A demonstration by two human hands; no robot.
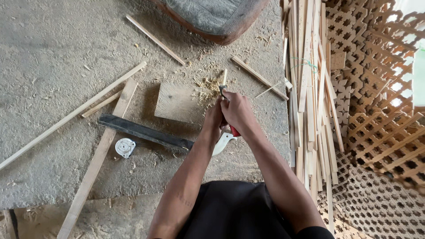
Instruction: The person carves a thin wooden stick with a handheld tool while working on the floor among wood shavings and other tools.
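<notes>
Head view: both hands are seen close together over a concrete floor (53,53), above a flat square board (177,104). The right hand (238,110) is clamped around the red handle of a knife (230,126), and a white curved part, apparently a sheath or the handle's end, shows below the wrists. The left hand (214,120) is closed too, pressed against the right one; what it grips cannot be told for certain, though it appears to steady a thin wooden stick (224,77).

The stick rises from between the hands and points away from the person, its long axis running nearly straight up the picture, tilted slightly to the right. Its far end lies beyond the board's upper right corner, among pale wood shavings (206,86) scattered there. The stick thus lies directly ahead of both hands, with the right hand nearer its exposed length; the blade itself is hidden by the fingers.

To the left, a dark flat bar (146,131) lies aslant, touching a long wooden batten (95,166), with a white round tape measure (125,147) just beside it. Loose slats (71,116) lie further left. A bundle of thin strips (310,110) stands to the right, next to woven lattice panels (380,110).
</notes>
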